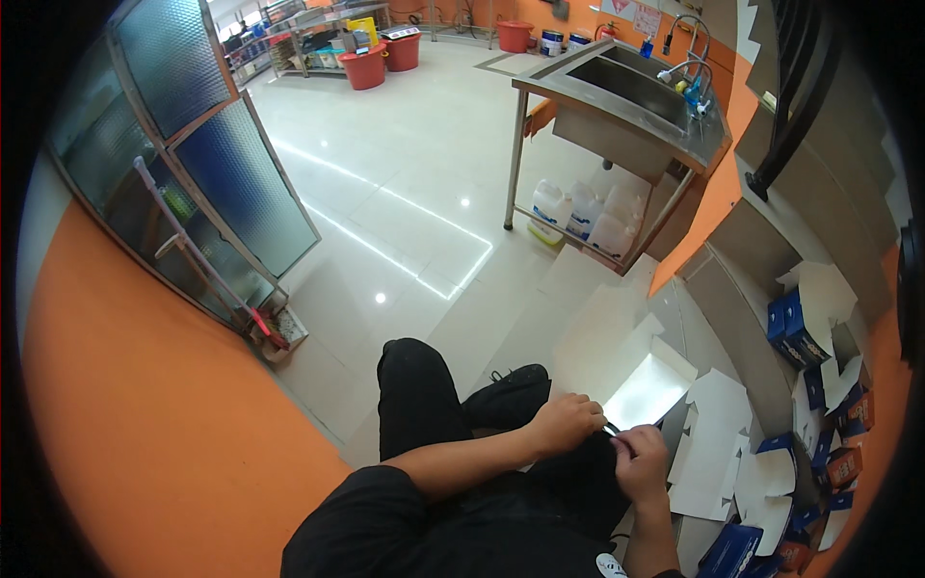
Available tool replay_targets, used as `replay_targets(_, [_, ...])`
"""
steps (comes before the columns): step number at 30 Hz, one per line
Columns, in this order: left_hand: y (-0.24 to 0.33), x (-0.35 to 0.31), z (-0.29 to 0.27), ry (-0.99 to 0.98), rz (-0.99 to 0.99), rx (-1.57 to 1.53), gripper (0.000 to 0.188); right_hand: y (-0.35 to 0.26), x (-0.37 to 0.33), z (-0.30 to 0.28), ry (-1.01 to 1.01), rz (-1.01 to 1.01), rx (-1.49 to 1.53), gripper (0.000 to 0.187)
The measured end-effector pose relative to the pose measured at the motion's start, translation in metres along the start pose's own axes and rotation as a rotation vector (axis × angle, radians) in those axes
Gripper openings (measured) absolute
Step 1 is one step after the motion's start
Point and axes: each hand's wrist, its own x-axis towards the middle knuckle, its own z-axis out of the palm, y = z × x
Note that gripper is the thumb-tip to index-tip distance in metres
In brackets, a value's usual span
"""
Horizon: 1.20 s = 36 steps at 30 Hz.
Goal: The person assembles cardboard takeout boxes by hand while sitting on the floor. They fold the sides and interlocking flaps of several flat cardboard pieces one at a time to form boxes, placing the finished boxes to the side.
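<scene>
Head view, looking down at a seated person in dark trousers. The left hand and the right hand meet just above the lap, over the right knee. Between them runs a small, thin dark object, too small to identify; the fingers of both hands are closed together on it, the left hand pinching its upper end and the right hand its lower end. A black shoe rests on the pale tiled floor just beyond the hands. To the right, steps carry flattened white cardboard blanks and small blue-and-orange folded boxes, near the right hand but apart from it. Farther off stands a stainless-steel sink unit with white plastic jugs on its lower shelf. A mop leans against a glazed partition at the left, and red tubs stand by the far wall.
</scene>
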Motion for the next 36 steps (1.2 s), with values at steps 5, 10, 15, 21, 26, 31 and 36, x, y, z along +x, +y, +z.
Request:
replay_targets(5, [0.014, -0.003, -0.002, 0.046, -0.068, -0.077, 0.009, 0.003, 0.004, -0.008, 0.054, 0.027, -0.018, 0.007])
replay_targets(10, [0.006, -0.001, 0.001, 0.08, -0.088, -0.08, 0.008, -0.005, 0.001, 0.007, -0.012, -0.02, 0.025, 0.006])
replay_targets(15, [0.009, 0.0, 0.005, 0.026, -0.06, -0.096, 0.017, 0.005, 0.0, 0.005, 0.095, 0.089, 0.036, 0.006])
replay_targets(21, [0.021, -0.001, 0.002, 0.095, -0.067, -0.149, 0.043, 0.012, 0.001, -0.001, 0.084, 0.111, 0.065, 0.006])
replay_targets(26, [0.021, -0.003, 0.011, 0.096, -0.063, -0.173, 0.041, 0.009, 0.003, -0.001, 0.067, 0.121, 0.085, 0.007])
replay_targets(31, [0.02, -0.003, 0.017, 0.067, -0.113, -0.209, 0.043, 0.012, 0.001, 0.003, 0.073, 0.125, 0.069, 0.007])
replay_targets(36, [0.024, 0.005, 0.017, 0.062, 0.002, -0.27, 0.057, -0.002, 0.008, 0.002, 0.161, 0.299, 0.138, 0.013])
